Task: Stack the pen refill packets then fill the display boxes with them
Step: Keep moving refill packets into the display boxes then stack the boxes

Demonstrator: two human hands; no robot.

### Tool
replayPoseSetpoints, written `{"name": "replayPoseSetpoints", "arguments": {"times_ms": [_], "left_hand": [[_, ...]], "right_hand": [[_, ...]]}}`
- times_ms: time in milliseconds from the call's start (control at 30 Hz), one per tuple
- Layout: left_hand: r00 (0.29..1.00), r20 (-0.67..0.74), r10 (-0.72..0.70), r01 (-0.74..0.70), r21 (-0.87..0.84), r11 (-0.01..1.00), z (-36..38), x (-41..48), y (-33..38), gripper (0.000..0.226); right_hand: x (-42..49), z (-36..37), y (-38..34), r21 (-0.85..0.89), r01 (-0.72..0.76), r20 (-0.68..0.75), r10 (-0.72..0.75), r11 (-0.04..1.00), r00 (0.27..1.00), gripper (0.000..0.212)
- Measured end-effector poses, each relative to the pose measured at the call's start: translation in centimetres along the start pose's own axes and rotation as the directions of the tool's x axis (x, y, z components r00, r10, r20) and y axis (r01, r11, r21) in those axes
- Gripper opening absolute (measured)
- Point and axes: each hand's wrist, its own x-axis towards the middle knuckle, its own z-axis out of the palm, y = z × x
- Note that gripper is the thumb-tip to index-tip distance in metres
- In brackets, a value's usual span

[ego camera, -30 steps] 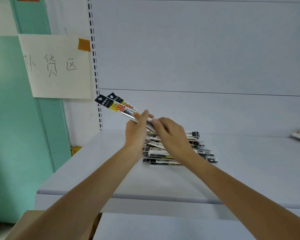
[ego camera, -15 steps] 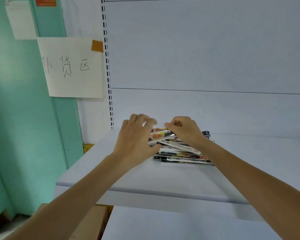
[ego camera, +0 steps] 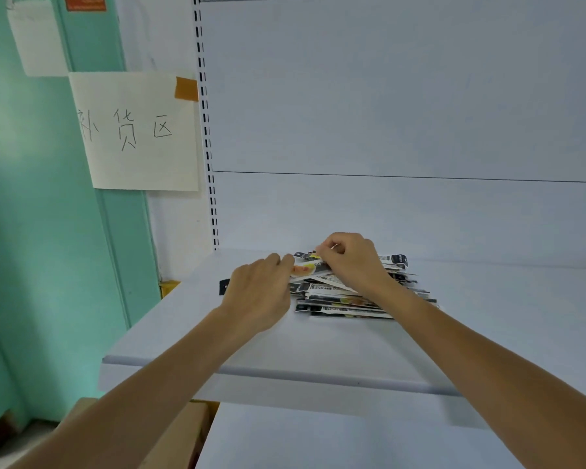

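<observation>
Shelf (ego camera: 318, 346), refill packets (ego camera: 339, 301) lengthwise left-to-right

You have two hands in view: your left hand (ego camera: 257, 296) and your right hand (ego camera: 352, 262). There is one pile of packets (ego camera: 345, 304). They overlap too much for you to count exactly, but several edges show. One shelf (ego camera: 318, 350) lies under them. On the wall you have two papers, one sign (ego camera: 136, 130) with three written characters and one plain sheet (ego camera: 36, 38), plus one piece of tape (ego camera: 185, 88) and one red label (ego camera: 85, 2).
</observation>
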Motion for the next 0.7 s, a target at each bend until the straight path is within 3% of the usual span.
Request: {"name": "replayPoseSetpoints", "arguments": {"times_ms": [133, 200, 300, 500, 700], "left_hand": [[0.993, -0.009, 0.116, -0.116, -0.164, 0.980, 0.3, 0.7, 1.9, 0.040], [0.980, -0.032, 0.195, -0.198, -0.201, 0.959, 0.8, 1.4, 3.1, 0.040], [0.969, -0.058, 0.242, -0.248, -0.236, 0.939, 1.6, 2.8, 5.2, 0.035], [0.956, -0.040, 0.291, -0.280, -0.424, 0.861, 1.1, 6.0, 12.2, 0.032], [0.946, -0.011, 0.325, -0.276, -0.553, 0.786, -0.2, 8.5, 22.4, 0.040]], "right_hand": [[-0.7, -2.3, 1.7, -0.038, -0.053, -0.028, 0.052, 0.998, 0.998, 0.031], [-1.4, -3.9, 2.7, -0.020, -0.095, -0.066, 0.094, 0.995, 0.993, 0.041], [-2.4, -8.1, 4.5, 0.031, -0.232, -0.146, 0.234, 0.972, 0.961, 0.038], [-6.1, -19.5, 11.0, -0.218, -0.465, -0.325, 0.385, 0.858, 0.864, 0.049], [-12.2, -29.6, 15.5, -0.320, -0.604, -0.456, 0.440, 0.730, 0.774, 0.044]]}}
